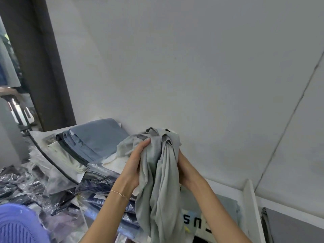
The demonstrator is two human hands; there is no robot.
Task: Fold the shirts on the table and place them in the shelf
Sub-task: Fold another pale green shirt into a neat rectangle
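At the 8 o'clock corner of the view sits a purple ribbed object, its identity not determinable. Beside it, toward 9 o'clock, lies a heap of plastic-wrapped garments in dark and blue tones. Above the heap, at roughly 10 o'clock from the hands, a stack of folded blue-grey fabric rests on pale sheets against the white wall. At centre, the left hand is closed around a bunched grey shirt — fingers curled into the cloth near its top, a thin bracelet on the wrist. The shirt is held in the air, unfolded, its gathered collar end at 12 o'clock and its body hanging toward 6 o'clock, in front of the heap and the shelf. The right hand grips the same shirt from the opposite side; its fingers are hidden behind the fabric. At 4 o'clock, a white shelf holds a folded grey garment — printed lettering shows on an item just beside it.
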